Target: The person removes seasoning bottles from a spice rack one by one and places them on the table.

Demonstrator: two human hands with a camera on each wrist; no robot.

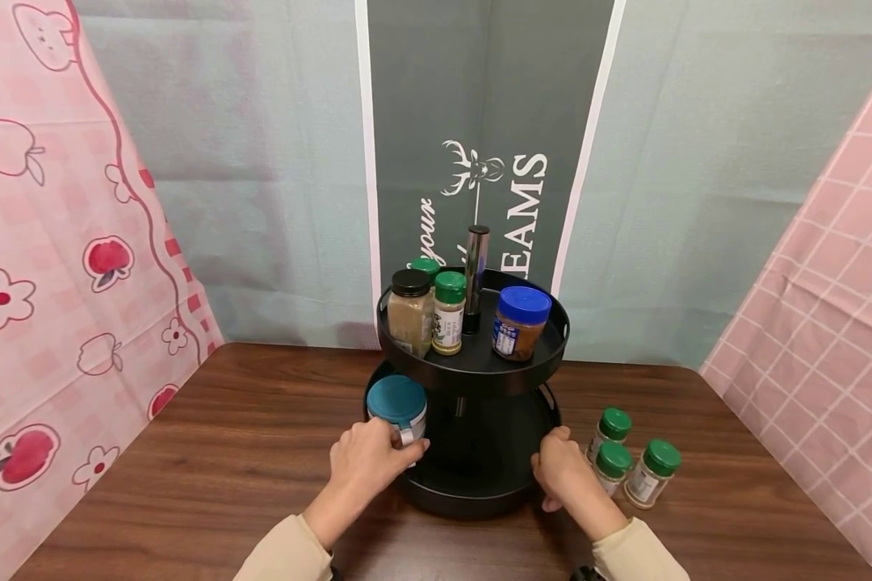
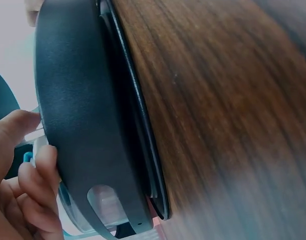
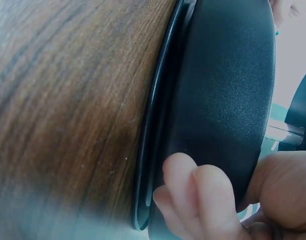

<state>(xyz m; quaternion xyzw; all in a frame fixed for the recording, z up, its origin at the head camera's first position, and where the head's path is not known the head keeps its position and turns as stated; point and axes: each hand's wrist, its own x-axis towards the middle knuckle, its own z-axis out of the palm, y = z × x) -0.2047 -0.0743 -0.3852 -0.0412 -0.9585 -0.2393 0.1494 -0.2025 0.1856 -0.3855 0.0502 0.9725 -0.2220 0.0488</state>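
A black two-tier turntable rack [image 1: 472, 504] stands on the wooden table. At the left of its lower tier is a jar with a teal lid [image 1: 397, 399]. My left hand [image 1: 369, 460] holds this jar by its near side, fingers curled, and in the left wrist view the hand [image 2: 27, 185] is just above the tier's rim [image 2: 80, 100]. On the opposite side, my right hand [image 1: 565, 472] grips the lower tier's rim. In the right wrist view, several fingers [image 3: 208, 195] press against the outer wall [image 3: 228, 85], while the thumb lies over the edge.
The upper tier carries a black-lidded jar [image 1: 410, 319], green-capped spice bottles [image 1: 448, 319] and a blue-lidded jar [image 1: 521, 323] around a metal post [image 1: 476, 274]. Three green-capped bottles [image 1: 650, 474] stand on the table [image 1: 262, 436] beside my right hand. Cloths hang behind and at both sides.
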